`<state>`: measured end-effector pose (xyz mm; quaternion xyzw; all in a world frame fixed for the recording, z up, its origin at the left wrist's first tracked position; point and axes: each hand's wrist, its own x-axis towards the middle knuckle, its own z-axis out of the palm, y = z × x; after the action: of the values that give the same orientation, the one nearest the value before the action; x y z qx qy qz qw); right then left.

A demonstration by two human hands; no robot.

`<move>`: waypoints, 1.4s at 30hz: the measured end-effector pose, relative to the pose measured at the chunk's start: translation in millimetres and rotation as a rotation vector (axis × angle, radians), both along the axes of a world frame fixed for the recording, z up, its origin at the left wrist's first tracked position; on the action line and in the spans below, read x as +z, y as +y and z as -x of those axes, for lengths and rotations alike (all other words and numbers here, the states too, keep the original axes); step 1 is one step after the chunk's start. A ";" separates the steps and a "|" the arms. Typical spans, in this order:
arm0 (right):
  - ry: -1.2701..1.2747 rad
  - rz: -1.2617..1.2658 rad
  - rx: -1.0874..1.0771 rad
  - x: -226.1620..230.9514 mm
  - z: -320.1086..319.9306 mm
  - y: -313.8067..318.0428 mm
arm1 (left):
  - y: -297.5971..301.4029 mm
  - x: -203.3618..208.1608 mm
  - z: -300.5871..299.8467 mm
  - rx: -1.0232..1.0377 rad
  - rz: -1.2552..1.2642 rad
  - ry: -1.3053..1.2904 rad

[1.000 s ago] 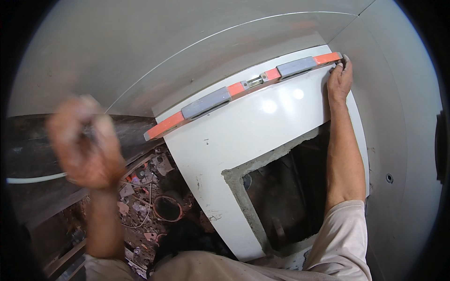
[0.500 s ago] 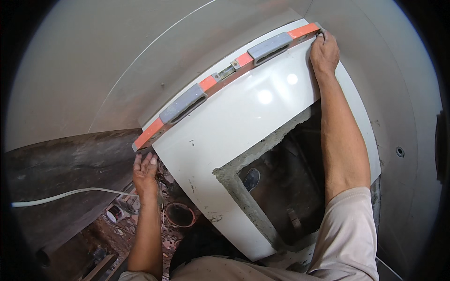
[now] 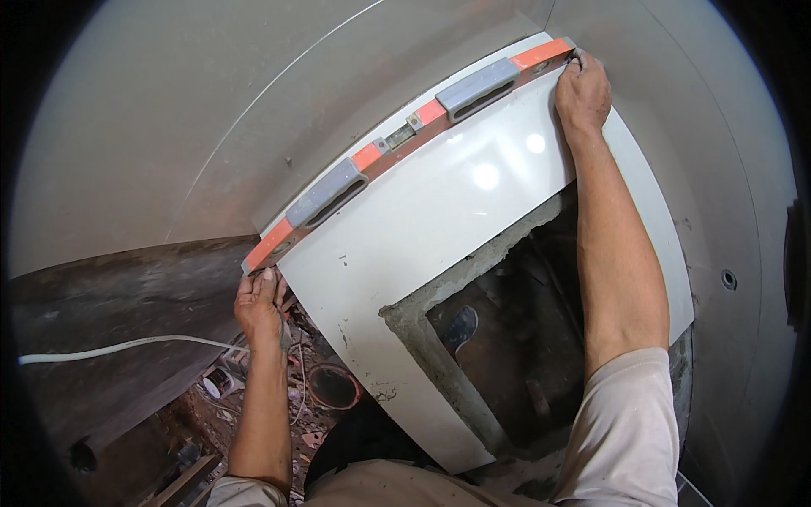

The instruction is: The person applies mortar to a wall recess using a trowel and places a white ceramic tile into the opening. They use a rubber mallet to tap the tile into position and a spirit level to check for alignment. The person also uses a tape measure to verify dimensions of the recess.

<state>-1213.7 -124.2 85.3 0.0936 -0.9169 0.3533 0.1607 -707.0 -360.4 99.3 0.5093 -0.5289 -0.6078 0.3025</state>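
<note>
A long orange spirit level (image 3: pixel 363 159) with grey grips lies along the back edge of a white slab (image 3: pixel 355 253), close to the wall. Its small vial window sits near the middle. My right hand (image 3: pixel 584 93) is closed around the level's far right end, fingertips partly hidden. At the lower left end, just past the slab's corner, my left hand (image 3: pixel 260 306) has its thumb and curled fingers against the level from below. The slab has a rectangular cutout with a rough cement edge (image 3: pixel 448 372).
Smooth grey wall panels (image 3: pixel 279 93) rise behind and to the right. A shoe (image 3: pixel 462 328) shows through the dark cutout. At left are a white hose (image 3: pixel 127 345), a white container (image 3: pixel 221 383) and a round reddish bucket (image 3: pixel 334 386) among rubble on the floor.
My left hand has come up to the level's end, its fingers now more curled. My right hand keeps its grip. The view has shifted slightly.
</note>
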 end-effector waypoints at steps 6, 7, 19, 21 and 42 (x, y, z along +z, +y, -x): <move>0.008 -0.016 -0.021 -0.9 0.0 0.1 | 4.1 3.3 4.9 0.022 -0.003 0.014; 0.019 -0.012 -0.021 -1.3 0.0 0.1 | 3.8 3.1 4.7 0.024 -0.008 0.004; -0.002 -0.043 -0.014 1.6 -1.8 1.1 | 1.7 0.0 0.6 0.019 -0.004 0.036; 0.000 -0.044 -0.016 1.5 -1.9 0.9 | 2.6 1.0 1.2 0.013 -0.001 0.062; 0.112 -0.029 0.013 -9.1 8.9 7.7 | 2.8 -12.0 -23.0 0.008 0.048 -0.027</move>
<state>-1222.5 -116.5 76.2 0.1217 -0.9108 0.3353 0.2080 -684.0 -357.7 87.2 0.5122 -0.5454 -0.5866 0.3099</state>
